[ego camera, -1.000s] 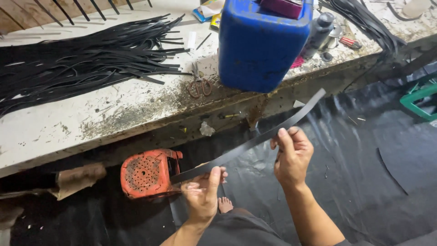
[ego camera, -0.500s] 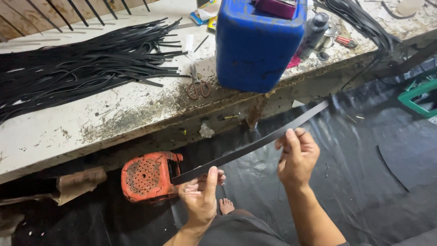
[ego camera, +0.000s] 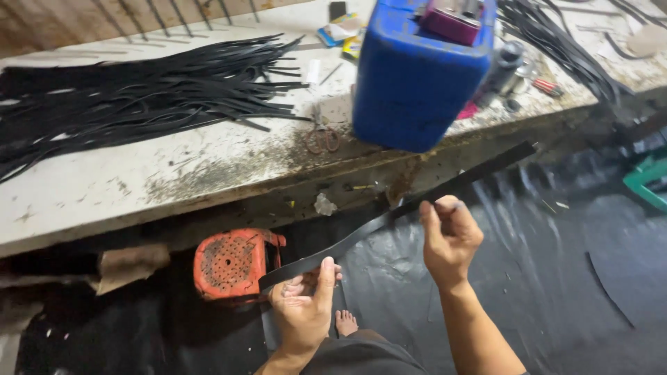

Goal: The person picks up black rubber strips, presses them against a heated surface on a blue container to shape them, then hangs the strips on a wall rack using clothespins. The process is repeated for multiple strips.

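Head view: blue jerrycan [ego camera: 417, 76], scissors [ego camera: 322, 135] near strip [ego camera: 389, 217].

Bare forearms, no sleeves, bare left hand [ego camera: 303, 305], bare right hand [ego camera: 450, 239], dark shorts

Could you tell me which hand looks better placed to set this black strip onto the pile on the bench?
Probably the left hand: it grips the strip's near end, on the pile's side.

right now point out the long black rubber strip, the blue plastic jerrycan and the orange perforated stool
long black rubber strip [ego camera: 361, 235], head view, middle between the hands
blue plastic jerrycan [ego camera: 417, 83], head view, front wall
orange perforated stool [ego camera: 229, 262], head view, perforated seat
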